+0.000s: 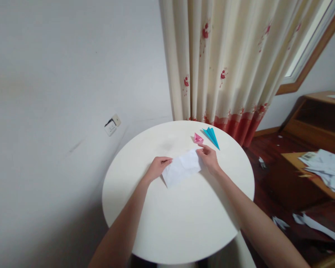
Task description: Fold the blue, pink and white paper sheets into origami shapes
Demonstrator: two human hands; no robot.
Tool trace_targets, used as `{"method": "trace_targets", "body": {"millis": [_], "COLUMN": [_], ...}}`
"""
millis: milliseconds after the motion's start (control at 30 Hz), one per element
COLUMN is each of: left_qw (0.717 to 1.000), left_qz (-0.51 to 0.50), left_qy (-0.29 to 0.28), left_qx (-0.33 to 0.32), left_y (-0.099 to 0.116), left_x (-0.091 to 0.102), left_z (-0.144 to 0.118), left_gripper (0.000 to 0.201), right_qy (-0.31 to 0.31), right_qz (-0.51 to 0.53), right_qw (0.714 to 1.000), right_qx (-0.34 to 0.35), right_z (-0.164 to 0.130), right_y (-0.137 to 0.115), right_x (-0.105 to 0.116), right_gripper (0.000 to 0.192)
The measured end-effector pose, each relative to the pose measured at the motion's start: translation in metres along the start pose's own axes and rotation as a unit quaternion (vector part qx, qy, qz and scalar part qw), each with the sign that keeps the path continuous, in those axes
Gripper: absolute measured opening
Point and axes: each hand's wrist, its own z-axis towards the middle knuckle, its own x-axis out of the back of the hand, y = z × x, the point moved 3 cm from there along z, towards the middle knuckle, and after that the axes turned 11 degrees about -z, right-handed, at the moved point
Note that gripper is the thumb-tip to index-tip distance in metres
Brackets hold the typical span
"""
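A white sheet of paper (183,169) is held between my two hands over the round white table (184,223). My left hand (158,166) pinches its left end, with the fingers closed on the edge. At the opposite end, my right hand (208,158) grips the upper right corner, its index finger stretched out past the paper. Just beyond that fingertip sits a small pink folded paper piece (198,138). To the right of it lies a blue paper plane (211,137), nose toward me.
A wall with a socket (111,127) rises at the left. Cream curtains (226,56) with red flowers hang behind the table. On the right, a wooden surface (292,159) carries loose papers (328,169), and paper scraps (280,222) lie below it.
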Motion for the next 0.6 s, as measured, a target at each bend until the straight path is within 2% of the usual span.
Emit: {"method": "trace_targets", "body": {"millis": [100,167,300,467,600], "left_qw": [0.999,0.999,0.997,0.998,0.999], "left_qz": [0.036,0.043,0.037,0.011,-0.014], "left_qy": [-0.006,0.013,0.046,0.041,0.028], "left_qx": [-0.007,-0.021,-0.040,-0.041,-0.028], "left_y": [0.004,0.005,0.003,-0.001,-0.003], "left_x": [0.005,0.007,0.006,-0.001,-0.005], "left_z": [-0.001,0.000,0.001,0.002,0.001], "left_gripper": [0.025,0.024,0.024,0.022,0.022], "right_qy": [-0.086,-0.104,-0.079,-0.025,-0.006], "right_qz": [-0.058,-0.087,-0.100,-0.088,-0.079], "right_qw": [0.995,0.991,0.992,0.996,0.997], "right_qx": [0.006,0.010,0.013,0.004,-0.001], "right_z": [0.000,-0.003,-0.007,-0.006,-0.006], "right_y": [0.004,0.007,0.012,0.016,0.018], "right_x": [-0.004,-0.008,-0.013,-0.011,-0.011], "right_gripper": [0.037,0.029,0.024,0.028,0.034]}}
